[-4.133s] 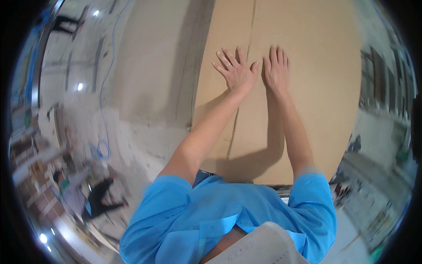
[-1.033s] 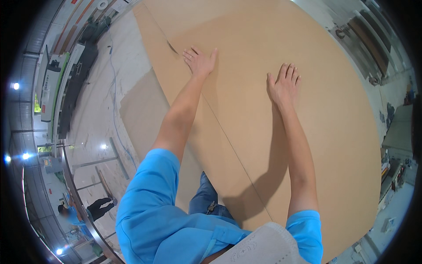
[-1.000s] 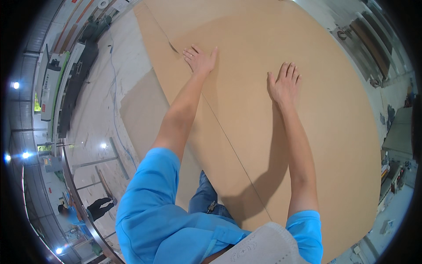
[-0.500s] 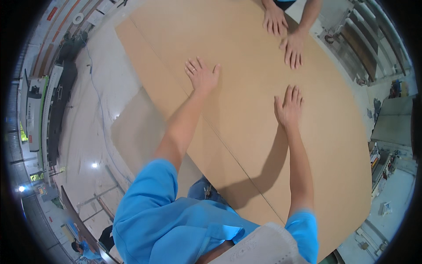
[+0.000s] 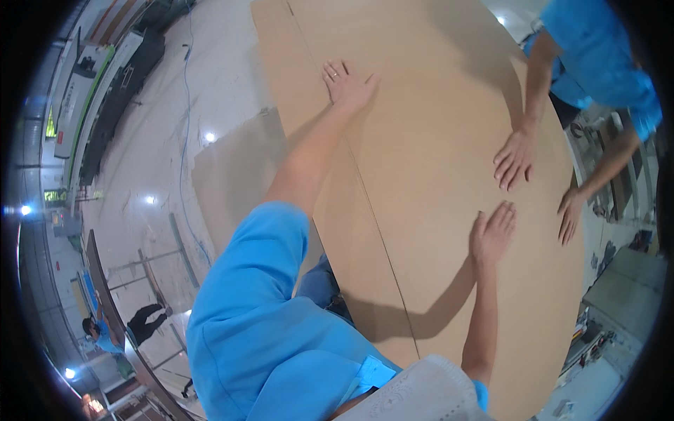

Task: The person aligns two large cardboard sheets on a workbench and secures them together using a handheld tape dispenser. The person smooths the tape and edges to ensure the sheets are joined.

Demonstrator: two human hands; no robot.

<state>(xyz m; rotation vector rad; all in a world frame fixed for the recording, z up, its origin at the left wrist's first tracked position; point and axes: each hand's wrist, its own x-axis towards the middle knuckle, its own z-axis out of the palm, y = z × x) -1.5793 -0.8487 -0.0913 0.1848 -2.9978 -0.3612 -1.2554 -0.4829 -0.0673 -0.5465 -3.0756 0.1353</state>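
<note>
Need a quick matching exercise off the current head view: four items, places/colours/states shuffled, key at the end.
Column one
1. left hand
2. right hand
3. sheet
4. cable

Column two
A. tan, broad and flat
B. thin and blue, left of the sheet
C. just below a co-worker's hand in the picture
D. wearing a ring

Pairs: 1-D, 2-C, 3-A, 4-B

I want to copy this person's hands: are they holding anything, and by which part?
Nothing: the left hand and right hand appear spread flat on the brown cardboard sheet.
</note>
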